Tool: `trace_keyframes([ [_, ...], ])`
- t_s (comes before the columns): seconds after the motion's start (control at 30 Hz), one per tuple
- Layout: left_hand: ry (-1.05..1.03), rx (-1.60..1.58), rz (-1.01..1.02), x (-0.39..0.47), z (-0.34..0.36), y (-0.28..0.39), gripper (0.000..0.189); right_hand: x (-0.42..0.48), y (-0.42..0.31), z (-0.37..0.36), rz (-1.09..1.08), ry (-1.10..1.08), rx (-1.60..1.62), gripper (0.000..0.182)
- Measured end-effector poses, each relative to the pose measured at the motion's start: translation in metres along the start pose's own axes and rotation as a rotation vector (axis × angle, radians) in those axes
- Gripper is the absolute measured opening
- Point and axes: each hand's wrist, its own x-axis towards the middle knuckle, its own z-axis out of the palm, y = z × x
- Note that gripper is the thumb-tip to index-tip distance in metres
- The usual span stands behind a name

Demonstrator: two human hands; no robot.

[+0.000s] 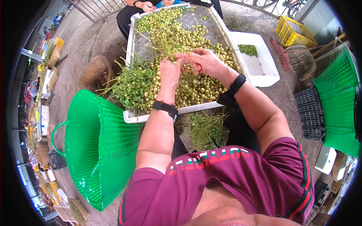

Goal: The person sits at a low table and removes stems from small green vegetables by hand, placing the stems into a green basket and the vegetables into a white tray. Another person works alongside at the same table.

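Note:
A white plastic mesh tray (195, 108) lies before me, holding many small round yellow-green fruits (203, 84) and, at its left, a heap of leafy green stems (131, 84). Over the fruits, my left hand (172, 67) is closed on a bunch of thin green stems (167, 42) that stick up past its fingers. My right hand (205, 62) meets it fingertip to fingertip, with the fingers bent at the stems; whether a fruit is between them cannot be seen. Smaller green fruits (144, 24) lie at the tray's far left.
A green woven plastic basket (113, 141) stands at my left, a wicker basket (96, 73) beyond it. Cut stems (206, 130) lie below the tray. Right of it is a white foam box (263, 66) with green fruits. Another person's hand (147, 6) is at the far edge.

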Motion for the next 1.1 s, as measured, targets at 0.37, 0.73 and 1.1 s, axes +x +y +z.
trace_keyframes([
  [0.37,0.040,-0.244,-0.088,0.013,-0.014,-0.015,0.003,-0.006,-0.020,-0.013,-0.074,0.034,0.027,0.011],
  [0.73,0.102,-0.367,-0.180,0.019,-0.025,-0.010,0.005,0.007,0.000,-0.053,-0.345,0.121,-1.375,0.031],
  [1.1,0.053,-0.502,-0.037,0.016,-0.031,0.001,0.008,0.010,0.012,-0.028,-0.180,0.141,-1.562,0.014],
])
